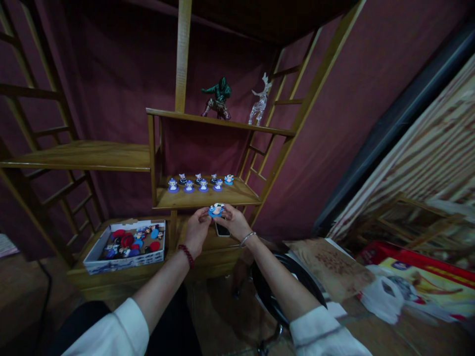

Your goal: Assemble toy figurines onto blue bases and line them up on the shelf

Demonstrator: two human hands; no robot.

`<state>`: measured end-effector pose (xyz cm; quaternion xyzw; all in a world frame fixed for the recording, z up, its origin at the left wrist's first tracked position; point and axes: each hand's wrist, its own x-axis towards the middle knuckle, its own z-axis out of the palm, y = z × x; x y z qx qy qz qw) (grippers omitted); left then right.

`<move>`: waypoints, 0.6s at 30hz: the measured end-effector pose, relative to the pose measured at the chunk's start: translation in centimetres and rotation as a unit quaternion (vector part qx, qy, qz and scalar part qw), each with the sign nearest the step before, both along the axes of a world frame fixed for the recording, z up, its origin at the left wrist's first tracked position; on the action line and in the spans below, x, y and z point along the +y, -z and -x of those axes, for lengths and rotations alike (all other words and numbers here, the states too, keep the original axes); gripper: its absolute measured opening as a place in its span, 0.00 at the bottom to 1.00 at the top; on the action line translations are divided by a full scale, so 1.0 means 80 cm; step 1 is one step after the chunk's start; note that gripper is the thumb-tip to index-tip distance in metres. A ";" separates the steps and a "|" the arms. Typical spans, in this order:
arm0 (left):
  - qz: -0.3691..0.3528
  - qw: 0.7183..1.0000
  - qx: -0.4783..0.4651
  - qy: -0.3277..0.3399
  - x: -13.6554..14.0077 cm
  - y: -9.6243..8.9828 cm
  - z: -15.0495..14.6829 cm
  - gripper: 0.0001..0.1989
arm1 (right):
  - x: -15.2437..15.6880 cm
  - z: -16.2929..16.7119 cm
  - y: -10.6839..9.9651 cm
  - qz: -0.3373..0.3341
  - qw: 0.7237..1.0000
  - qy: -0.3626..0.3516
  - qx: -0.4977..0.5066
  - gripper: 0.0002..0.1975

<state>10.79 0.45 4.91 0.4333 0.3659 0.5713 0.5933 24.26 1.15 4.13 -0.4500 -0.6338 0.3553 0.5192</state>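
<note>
Between my two hands is a small figurine (216, 210) with a blue base and a white top. My left hand (198, 228) pinches its left side, and my right hand (236, 223) grips its right side. Just beyond, on the small wooden shelf (208, 200), several figurines stand upright in two rows. The front row has purple-and-white figurines (189, 186); behind are dark-based ones (198, 178) and a blue-based one (229, 179) at the right end. Below my right hand a phone-like object (222, 230) lies on the lower board, partly hidden.
A white box (126, 264) of loose figurines and red and blue discs sits lower left. On the upper shelf stand a dark green crouching statue (218, 99) and a clear deer figure (260, 100). A black round stool (274, 291) is under my right forearm; a plastic bag (382, 295) lies right.
</note>
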 end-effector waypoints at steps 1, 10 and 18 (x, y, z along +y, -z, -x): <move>0.001 1.000 -0.013 0.008 0.000 -0.002 -0.003 0.11 | 0.001 -0.004 0.000 0.002 1.000 0.005 0.002 0.20; -0.030 0.997 -0.028 0.061 0.019 0.002 -0.038 0.15 | 0.011 -0.038 -0.013 -0.003 0.999 0.032 -0.004 0.18; -0.156 0.981 0.114 0.011 0.046 0.006 -0.054 0.18 | 0.028 -0.066 -0.024 -0.002 0.999 0.051 -0.018 0.21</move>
